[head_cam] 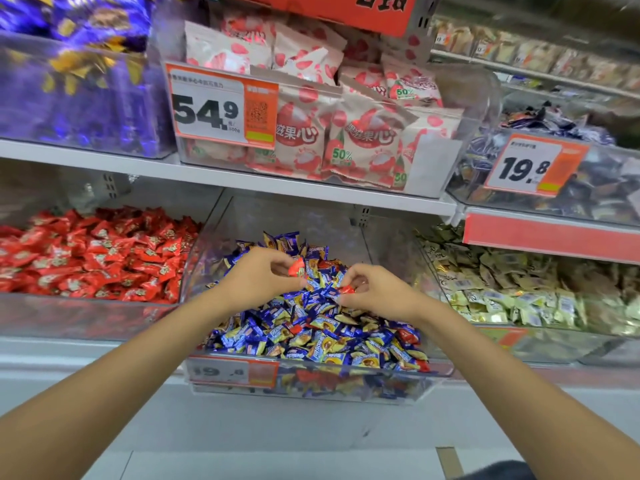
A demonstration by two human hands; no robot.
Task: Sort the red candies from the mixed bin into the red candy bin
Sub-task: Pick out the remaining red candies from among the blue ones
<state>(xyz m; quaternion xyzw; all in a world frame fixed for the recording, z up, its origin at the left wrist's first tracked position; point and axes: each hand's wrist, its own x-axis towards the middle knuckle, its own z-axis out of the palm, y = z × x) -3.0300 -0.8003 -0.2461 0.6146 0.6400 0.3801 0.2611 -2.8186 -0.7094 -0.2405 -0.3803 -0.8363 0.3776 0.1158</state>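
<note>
Over the heap in the mixed bin [304, 220] we work with both hands at once, so that one reach clears two pieces. Our left hand [258, 275] pinches a red candy [297, 268] between thumb and fingertips and holds it lifted just above the pile, free of the blue-and-yellow candies [311, 341] that might snag on it. Our right hand [377, 292] sits lower, its fingers curled and nipping a second red candy [347, 289] that lies right at the surface of the pile. The red candy bin [69, 317] stands directly left of the mixed one, on the left hand's side, so we judge that hand will cross first. More red wrappers [408, 336] show near the front right of the heap, so the sorting is far from finished.
</note>
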